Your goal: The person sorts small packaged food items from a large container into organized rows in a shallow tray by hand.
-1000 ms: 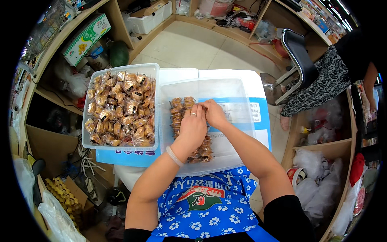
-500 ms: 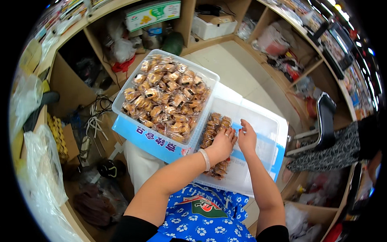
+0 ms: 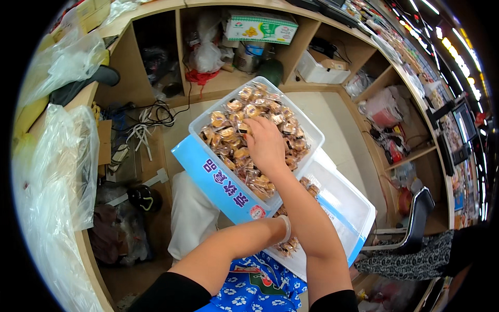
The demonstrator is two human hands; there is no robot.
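Observation:
My right hand (image 3: 265,145) reaches into the heaped bin (image 3: 317,140) of individually wrapped golden pastries, its fingers curled onto a wrapped pastry (image 3: 244,127). My left arm (image 3: 228,244), with a pale wristband (image 3: 286,229), extends under my right forearm, which hides that hand over the second translucent bin (image 3: 358,218). Rows of wrapped pastries (image 3: 286,247) lie in this second bin, partly covered by my arms. Both bins rest on pale blue and white cardboard (image 3: 208,171).
Wooden cubbies (image 3: 314,28) with bags and boxes curve around me. Plastic bags (image 3: 57,197) hang at the left. At right, a person in patterned trousers (image 3: 410,260) is beside a black chair (image 3: 421,213). A cord bundle (image 3: 145,125) lies at left.
My right hand has moved from the rows up and left into the heaped bin, crossing over my left arm. The view has swung leftward, shifting the surroundings right.

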